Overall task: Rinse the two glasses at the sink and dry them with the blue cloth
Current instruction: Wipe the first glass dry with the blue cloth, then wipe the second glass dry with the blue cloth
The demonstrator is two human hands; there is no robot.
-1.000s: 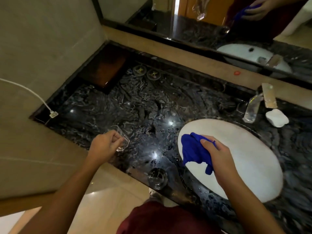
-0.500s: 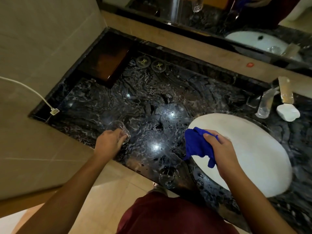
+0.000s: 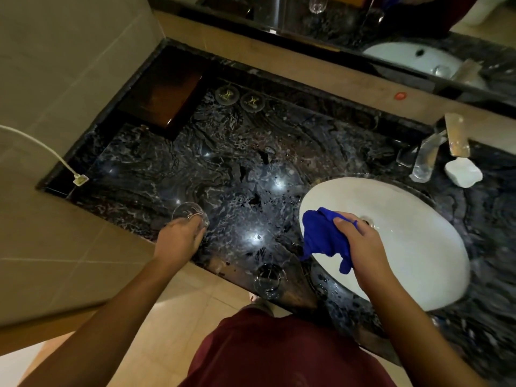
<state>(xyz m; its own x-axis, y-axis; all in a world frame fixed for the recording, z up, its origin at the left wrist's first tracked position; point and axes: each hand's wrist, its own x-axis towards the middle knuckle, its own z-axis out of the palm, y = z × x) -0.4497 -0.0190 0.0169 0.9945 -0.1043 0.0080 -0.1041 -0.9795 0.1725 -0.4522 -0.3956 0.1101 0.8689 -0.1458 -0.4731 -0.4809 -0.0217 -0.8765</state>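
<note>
Two glasses (image 3: 190, 215) (image 3: 268, 280) on counter (image 3: 229, 163), blue cloth (image 3: 325, 238) over sink (image 3: 418, 247)

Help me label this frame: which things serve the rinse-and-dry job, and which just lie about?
Job: glass in left hand; second glass; blue cloth; sink; faucet.
Lying about: soap; coasters; wooden tray; cable.

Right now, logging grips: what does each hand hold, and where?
Left hand grips a glass by its side; right hand holds the bunched blue cloth over the sink.
</note>
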